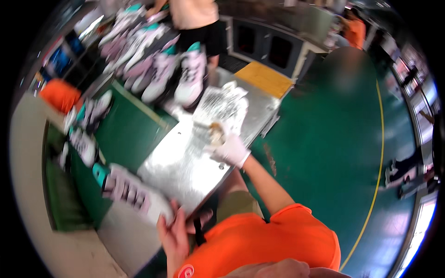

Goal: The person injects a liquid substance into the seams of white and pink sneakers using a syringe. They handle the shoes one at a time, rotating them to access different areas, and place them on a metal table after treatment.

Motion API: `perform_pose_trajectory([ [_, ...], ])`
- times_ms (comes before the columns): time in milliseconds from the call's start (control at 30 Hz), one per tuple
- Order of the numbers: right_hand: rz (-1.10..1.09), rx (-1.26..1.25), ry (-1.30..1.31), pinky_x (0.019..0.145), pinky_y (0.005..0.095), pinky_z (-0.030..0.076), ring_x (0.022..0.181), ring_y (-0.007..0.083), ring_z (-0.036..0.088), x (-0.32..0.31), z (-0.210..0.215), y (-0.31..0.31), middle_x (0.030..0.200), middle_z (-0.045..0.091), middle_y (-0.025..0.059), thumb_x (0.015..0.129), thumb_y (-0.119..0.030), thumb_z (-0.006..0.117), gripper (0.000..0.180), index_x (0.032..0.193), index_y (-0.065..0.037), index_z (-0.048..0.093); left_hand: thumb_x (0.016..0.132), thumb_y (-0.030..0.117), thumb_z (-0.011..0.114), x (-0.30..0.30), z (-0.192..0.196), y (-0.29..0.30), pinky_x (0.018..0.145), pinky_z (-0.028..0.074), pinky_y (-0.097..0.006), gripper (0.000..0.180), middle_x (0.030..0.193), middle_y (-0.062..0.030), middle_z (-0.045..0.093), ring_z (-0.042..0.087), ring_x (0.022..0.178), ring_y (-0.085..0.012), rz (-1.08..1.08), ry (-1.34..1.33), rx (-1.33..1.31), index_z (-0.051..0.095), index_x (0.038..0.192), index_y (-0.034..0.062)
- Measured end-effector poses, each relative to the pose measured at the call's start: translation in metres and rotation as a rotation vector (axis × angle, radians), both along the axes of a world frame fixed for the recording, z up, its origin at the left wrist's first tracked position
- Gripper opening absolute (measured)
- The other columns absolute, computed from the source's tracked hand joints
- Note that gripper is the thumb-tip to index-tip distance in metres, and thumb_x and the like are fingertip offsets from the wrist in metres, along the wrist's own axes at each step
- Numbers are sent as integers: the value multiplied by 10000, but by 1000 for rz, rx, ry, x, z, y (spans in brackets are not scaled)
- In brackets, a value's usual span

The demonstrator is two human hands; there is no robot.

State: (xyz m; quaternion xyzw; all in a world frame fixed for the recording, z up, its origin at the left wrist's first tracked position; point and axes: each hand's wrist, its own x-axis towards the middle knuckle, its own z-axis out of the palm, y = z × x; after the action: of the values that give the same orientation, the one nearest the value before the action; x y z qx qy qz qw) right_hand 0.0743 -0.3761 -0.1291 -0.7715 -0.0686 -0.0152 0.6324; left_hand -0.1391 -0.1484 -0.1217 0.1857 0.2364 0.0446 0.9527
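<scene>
On the worktop, largest to smallest:

Floor (333,139): green, with a thin yellow line curving down its right side; it fills the right half of the view.

Table (185,162): bare metal top, running from the lower middle up toward a yellow board (266,78) at its far end.

Belt (125,134): green strip just left of the table, carrying shoes.

Shoe row (153,60): white and pale lilac shoes with teal heels, packed side by side at the upper left, beside a second person in black shorts.

Paper (222,104): crumpled printed sheet lying on the table's far half.

Shoe (134,194): white and lilac, teal at the heel, lying across the table's near left edge; its toe end sits in the left hand.

Left hand (174,231): bare, at the lower middle, fingers curled around the shoe's toe end, holding it.

Right hand (229,149): white-gloved, over the table's right edge, closed around a small tan object (216,133); blur hides what that object is.
</scene>
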Motion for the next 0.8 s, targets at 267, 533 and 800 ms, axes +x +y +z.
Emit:
perform_pose_trajectory([
  [267,179,141,107,852,286,494,989,163,569,-52,20,13,1109,550,68,650,-36,772,700,1281,-20,472,848,209,682,44,110,31,980,445,-368,434,1213,-150,616,553,1163,-330,-526,-650,1996,582,1236,44],
  [533,79,-192,56,807,319,520,897,197,603,-34,16,-18,1016,616,105,697,-133,762,719,1328,-26,434,484,108,859,96,134,152,1129,247,-519,912,1363,-164,492,360,1357,-390,-562,-538,2537,482,1311,40],
  [800,276,718,139,635,266,542,737,153,628,-29,-15,-63,1191,600,184,792,-122,708,710,1399,-33,351,587,260,876,47,82,225,1080,291,-567,882,1262,-222,502,429,1221,-436,-196,-586,2817,432,1284,-48],
])
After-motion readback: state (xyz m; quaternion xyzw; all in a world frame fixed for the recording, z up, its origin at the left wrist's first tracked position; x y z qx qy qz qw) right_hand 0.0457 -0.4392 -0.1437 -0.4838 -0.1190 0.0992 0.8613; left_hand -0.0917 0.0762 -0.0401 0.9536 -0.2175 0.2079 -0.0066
